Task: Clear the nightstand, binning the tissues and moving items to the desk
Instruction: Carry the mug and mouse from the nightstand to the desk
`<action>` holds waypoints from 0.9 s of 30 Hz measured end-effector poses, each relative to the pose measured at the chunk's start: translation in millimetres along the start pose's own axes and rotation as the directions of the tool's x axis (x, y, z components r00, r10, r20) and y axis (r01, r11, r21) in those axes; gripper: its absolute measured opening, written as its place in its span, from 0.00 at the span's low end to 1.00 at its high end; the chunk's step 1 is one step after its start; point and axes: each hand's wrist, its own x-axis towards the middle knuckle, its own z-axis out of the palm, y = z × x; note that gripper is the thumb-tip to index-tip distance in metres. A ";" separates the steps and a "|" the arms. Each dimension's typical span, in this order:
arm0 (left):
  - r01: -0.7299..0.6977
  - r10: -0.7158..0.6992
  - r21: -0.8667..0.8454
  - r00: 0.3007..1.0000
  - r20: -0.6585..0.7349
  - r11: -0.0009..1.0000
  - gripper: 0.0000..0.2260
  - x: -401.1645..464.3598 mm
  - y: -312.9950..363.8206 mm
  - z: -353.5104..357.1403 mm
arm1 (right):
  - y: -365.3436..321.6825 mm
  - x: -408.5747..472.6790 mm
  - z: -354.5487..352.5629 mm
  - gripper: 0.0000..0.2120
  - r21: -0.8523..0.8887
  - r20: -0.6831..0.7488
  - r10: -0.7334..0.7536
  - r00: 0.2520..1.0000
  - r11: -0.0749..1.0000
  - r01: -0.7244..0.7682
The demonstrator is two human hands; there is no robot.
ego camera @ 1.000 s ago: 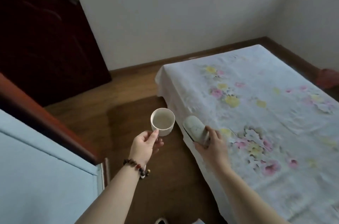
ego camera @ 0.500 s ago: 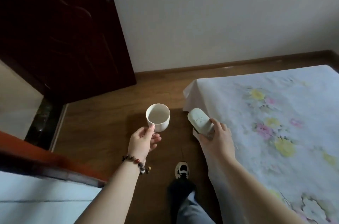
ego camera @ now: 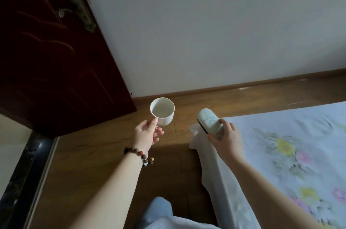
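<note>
Cup [ego camera: 162,111] and case [ego camera: 209,121] both in hand, carried above the wood floor [ego camera: 89,163], nightstand and desk not in view. Nearest: knee in light trousers [ego camera: 159,212] at bottom edge. Left hand [ego camera: 147,134], bead bracelet [ego camera: 139,155] on wrist, pinches cup low on its side, cup upright, looks empty. Right hand [ego camera: 225,137] wrapped around lower end of pale oval case, just over the near corner of the floral bed sheet [ego camera: 280,153]. Beyond: dark door [ego camera: 56,60] with brass handle [ego camera: 78,8], white wall [ego camera: 206,31]. Judged step: carrying items to desk; keep cup level, firm grip, clear the bed corner. Case has a small line drawing, no readable text.
</note>
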 end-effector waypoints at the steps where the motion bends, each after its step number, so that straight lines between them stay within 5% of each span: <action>1: 0.003 -0.004 0.012 1.000 0.015 1.000 0.08 16.9 6.8 8.3 | -1.2 18.5 2.8 0.30 0.014 -0.009 0.002 1.000 1.000 -0.002; 10: -0.046 0.012 0.162 0.978 0.206 0.986 0.12 223.9 74.3 99.4 | -1.4 211.9 46.5 0.33 0.021 -0.138 0.114 0.984 0.993 -0.113; 18: -0.158 -0.025 0.343 0.881 0.472 0.926 0.12 394.6 166.0 203.6 | -39.8 386.8 57.9 0.32 0.044 -0.267 0.298 0.917 0.954 -0.297; 27: -0.123 -0.191 0.396 0.723 0.664 0.910 0.10 455.1 189.6 376.2 | 8.9 448.9 6.9 0.34 0.161 -0.404 0.571 0.715 0.813 -0.559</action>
